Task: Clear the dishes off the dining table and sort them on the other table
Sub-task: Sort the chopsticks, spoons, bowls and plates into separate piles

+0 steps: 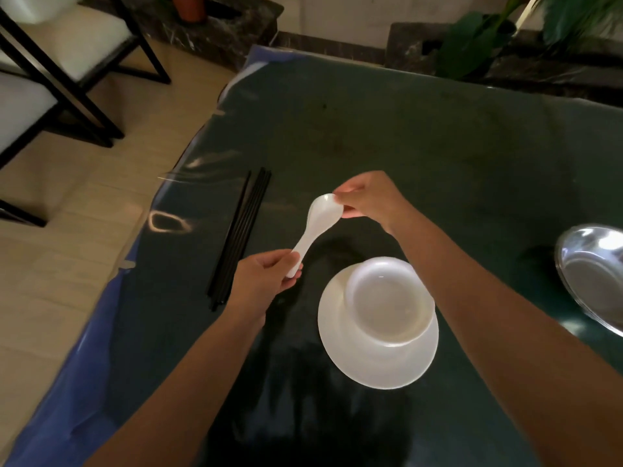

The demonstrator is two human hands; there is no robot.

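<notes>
Table (421, 146): dark green top under a clear glossy film that catches reflections and wrinkles at the left edge, with blue covering showing along that edge. Chopsticks (239, 241): a bundle of thin black sticks lying flat and parallel near the left edge, running diagonally, apart from the other dishes. Plate (377, 358): round, white, smooth, flat on the table toward the near side. Bowl (389, 299): white, round, upright and empty, seated on the far part of the plate, its rim overhanging the plate's far edge. Metal basin (593, 278): shiny steel, shallow, cut off by the right frame edge, well apart from the plate. Surroundings: black-framed chairs (57, 62) with white cushions on a pale tiled floor at left; green potted plants (478, 45) and dark stone ledges behind the table. Spoon (315, 227): white, glossy, soup-style with a deep rounded bowl and short thick handle, held in the air above the table between chopsticks and plate, nothing obstructing it. Left hand (266, 281): fingers curled closed round the end of the spoon's handle. Right hand (367, 197): thumb and fingertips pinched on the rim of the spoon's bowl end, other fingers folded in.
</notes>
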